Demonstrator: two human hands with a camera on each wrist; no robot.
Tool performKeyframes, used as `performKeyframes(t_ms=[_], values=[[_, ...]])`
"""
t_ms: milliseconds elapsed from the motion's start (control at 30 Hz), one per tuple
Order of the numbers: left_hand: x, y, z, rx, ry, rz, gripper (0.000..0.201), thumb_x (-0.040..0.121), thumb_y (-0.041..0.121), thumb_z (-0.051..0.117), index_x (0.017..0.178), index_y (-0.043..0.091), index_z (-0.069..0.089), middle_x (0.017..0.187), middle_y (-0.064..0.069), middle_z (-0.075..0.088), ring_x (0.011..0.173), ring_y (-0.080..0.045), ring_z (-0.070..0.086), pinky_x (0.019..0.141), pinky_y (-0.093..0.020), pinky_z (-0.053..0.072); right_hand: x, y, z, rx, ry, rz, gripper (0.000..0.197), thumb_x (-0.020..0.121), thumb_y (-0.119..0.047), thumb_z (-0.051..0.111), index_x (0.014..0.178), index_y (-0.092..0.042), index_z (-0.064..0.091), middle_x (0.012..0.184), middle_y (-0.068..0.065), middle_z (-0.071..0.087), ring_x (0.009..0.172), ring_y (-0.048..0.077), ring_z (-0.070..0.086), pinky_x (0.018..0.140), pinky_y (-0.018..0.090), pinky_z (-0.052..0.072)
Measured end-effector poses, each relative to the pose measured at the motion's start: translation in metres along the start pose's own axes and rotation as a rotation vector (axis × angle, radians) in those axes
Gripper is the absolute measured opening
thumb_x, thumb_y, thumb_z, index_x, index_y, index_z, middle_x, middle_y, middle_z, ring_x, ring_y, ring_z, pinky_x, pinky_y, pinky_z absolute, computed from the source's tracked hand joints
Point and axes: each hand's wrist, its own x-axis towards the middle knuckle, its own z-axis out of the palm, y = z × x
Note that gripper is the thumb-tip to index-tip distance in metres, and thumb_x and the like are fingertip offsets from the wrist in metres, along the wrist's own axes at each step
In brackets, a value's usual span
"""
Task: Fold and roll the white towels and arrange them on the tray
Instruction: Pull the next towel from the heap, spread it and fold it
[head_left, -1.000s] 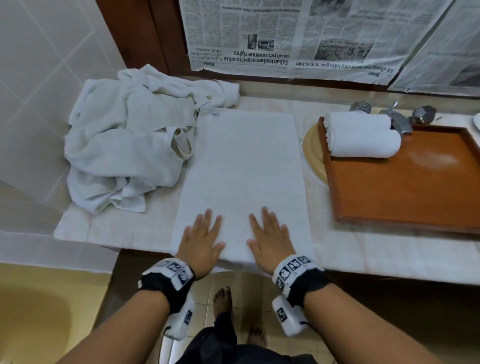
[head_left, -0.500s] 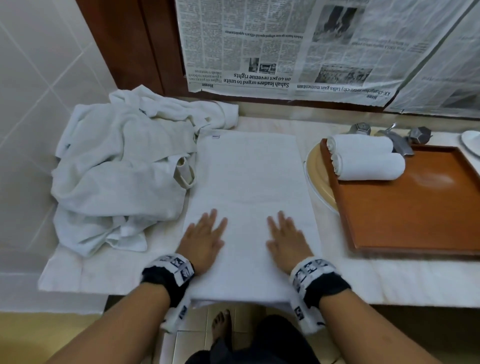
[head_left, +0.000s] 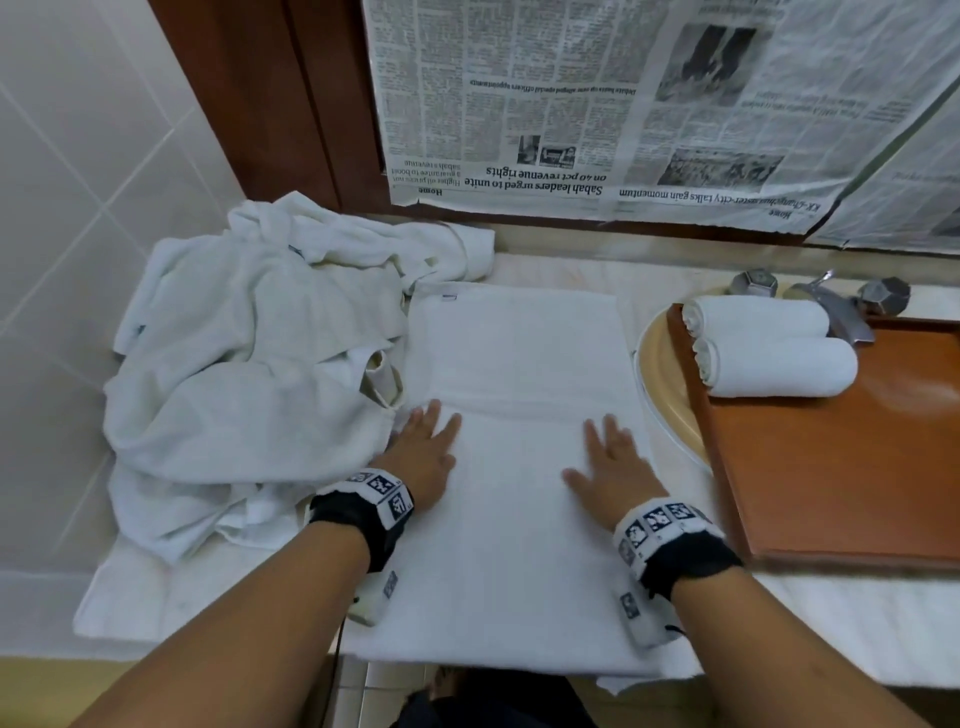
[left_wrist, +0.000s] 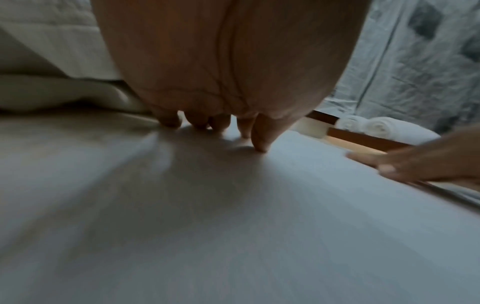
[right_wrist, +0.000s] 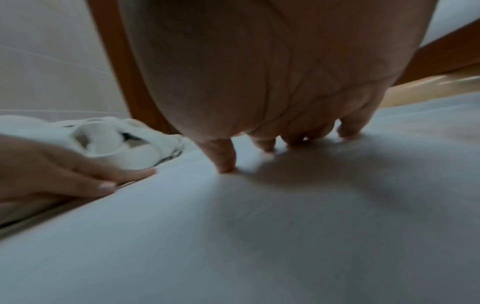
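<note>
Both hands, left hand (head_left: 426, 457) and right hand (head_left: 613, 467), lie flat with fingers straight on the folded towel (head_left: 514, 364) spread on the desk (head_left: 857, 623) beside the tray (head_left: 857, 493); advise even outward pressure before rolling.

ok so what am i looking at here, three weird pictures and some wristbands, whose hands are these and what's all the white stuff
No machine: a person wears three cameras. The big picture comes from the head; the two dim close-ups come from the wrists, looking along the fingers. The left hand and right hand lie flat, fingers straight, on a flat white towel spread on the marble counter. Nothing is gripped. A heap of unfolded towels lies to the left. On the right, two rolled towels sit on a wooden tray.
</note>
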Motion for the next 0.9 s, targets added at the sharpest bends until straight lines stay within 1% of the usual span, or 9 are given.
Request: performKeyframes(t_ms=[100, 200, 300, 400, 533, 633, 733, 800, 900], values=[[0.018, -0.007, -0.030, 0.014, -0.003, -0.081, 0.058, 0.107, 0.031, 0.024, 0.158, 0.020, -0.001, 0.164, -0.009, -0.015, 0.151, -0.030, 0.000, 0.122, -0.043, 0.010, 0.014, 0.007, -0.031, 0.016, 0.023, 0.132, 0.076, 0.103, -0.043, 0.037, 0.158, -0.015, -0.008, 0.164, 0.010, -0.022, 0.153, 0.028, -0.008, 0.123, 0.045, 0.012], [0.026, 0.027, -0.049, 0.016, 0.039, 0.045, 0.056, 0.107, 0.030, 0.025, 0.158, 0.017, 0.005, 0.165, -0.008, -0.004, 0.150, -0.027, 0.012, 0.121, -0.044, 0.015, 0.021, -0.026, -0.042, -0.032, 0.092, -0.097, 0.073, 0.105, -0.037, 0.038, 0.159, -0.016, -0.007, 0.162, 0.012, -0.024, 0.152, 0.028, -0.011, 0.122, 0.043, 0.006], [0.037, 0.040, -0.043, 0.006, -0.091, 0.182, 0.056, 0.108, 0.034, 0.025, 0.158, 0.020, 0.003, 0.164, -0.007, -0.013, 0.152, -0.023, -0.005, 0.120, -0.047, 0.006, 0.036, -0.044, -0.030, -0.084, -0.062, -0.262, 0.072, 0.105, -0.042, 0.036, 0.159, -0.021, -0.007, 0.162, 0.007, -0.026, 0.152, 0.027, -0.014, 0.122, 0.045, 0.006], [0.063, 0.006, -0.050, -0.029, -0.105, 0.080, 0.063, 0.107, 0.039, 0.027, 0.157, 0.021, -0.007, 0.160, -0.008, -0.027, 0.149, -0.029, -0.019, 0.119, -0.048, 0.000, 0.064, -0.019, -0.039, -0.057, -0.060, -0.145, 0.070, 0.106, -0.041, 0.033, 0.158, -0.023, -0.010, 0.161, 0.006, -0.028, 0.152, 0.028, -0.015, 0.121, 0.049, 0.005], [0.094, -0.008, -0.084, -0.114, -0.065, -0.064, 0.063, 0.107, 0.039, 0.027, 0.157, 0.014, -0.003, 0.160, -0.017, -0.022, 0.148, -0.037, -0.015, 0.121, -0.048, 0.004, 0.089, -0.009, -0.080, 0.025, -0.002, 0.031, 0.070, 0.106, -0.036, 0.033, 0.158, -0.016, -0.008, 0.163, 0.010, -0.024, 0.152, 0.028, -0.012, 0.123, 0.045, 0.011], [0.105, 0.025, -0.098, -0.214, 0.006, 0.056, 0.059, 0.108, 0.036, 0.025, 0.157, 0.013, 0.004, 0.162, -0.013, -0.017, 0.151, -0.028, -0.011, 0.121, -0.042, 0.000, 0.099, -0.046, -0.090, 0.084, 0.037, -0.105, 0.070, 0.106, -0.034, 0.037, 0.159, -0.017, -0.005, 0.162, 0.008, -0.025, 0.152, 0.026, -0.014, 0.124, 0.041, 0.007], [0.115, 0.022, -0.089, -0.189, -0.097, 0.153, 0.058, 0.107, 0.040, 0.022, 0.158, 0.019, 0.001, 0.162, -0.006, -0.020, 0.150, -0.024, -0.015, 0.120, -0.041, -0.004, 0.109, -0.061, -0.077, -0.034, -0.078, -0.239, 0.071, 0.106, -0.037, 0.037, 0.158, -0.019, -0.008, 0.162, 0.007, -0.026, 0.152, 0.028, -0.015, 0.122, 0.046, 0.005], [0.128, -0.004, -0.091, -0.154, -0.038, 0.055, 0.061, 0.107, 0.040, 0.024, 0.157, 0.020, -0.003, 0.162, -0.008, -0.022, 0.150, -0.029, -0.016, 0.119, -0.044, -0.004, 0.126, -0.043, -0.080, -0.105, -0.083, -0.206, 0.071, 0.105, -0.039, 0.035, 0.158, -0.021, -0.010, 0.162, 0.006, -0.026, 0.152, 0.028, -0.014, 0.121, 0.049, 0.006], [0.148, -0.028, -0.106, -0.260, 0.048, -0.192, 0.066, 0.106, 0.041, 0.027, 0.157, 0.012, -0.004, 0.161, -0.013, -0.023, 0.148, -0.036, -0.018, 0.119, -0.041, -0.005, 0.151, -0.015, -0.108, -0.010, 0.001, 0.028, 0.072, 0.104, -0.038, 0.035, 0.158, -0.015, -0.005, 0.164, 0.009, -0.020, 0.152, 0.029, -0.009, 0.122, 0.047, 0.013]])
